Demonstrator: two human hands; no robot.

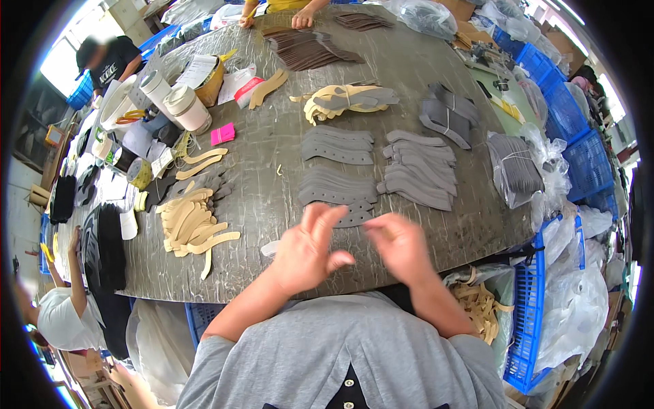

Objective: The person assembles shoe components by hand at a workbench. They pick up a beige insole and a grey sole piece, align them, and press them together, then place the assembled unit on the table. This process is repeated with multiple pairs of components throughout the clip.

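Seems to be at the step of arranging grey strips in overlapping rows. Lie on the counter, in front of the left hand and the right hand. Holds the left spread, with thumb apart from fingers; holds the right half curled, but too blurred, so cannot tell if pinching a strip. For the next move, probably calls for careful aligning of edges. Look thin and gently wavy, with small dark dots on some, perhaps holes.

1 head-worn fisheye, facing down over table, close.
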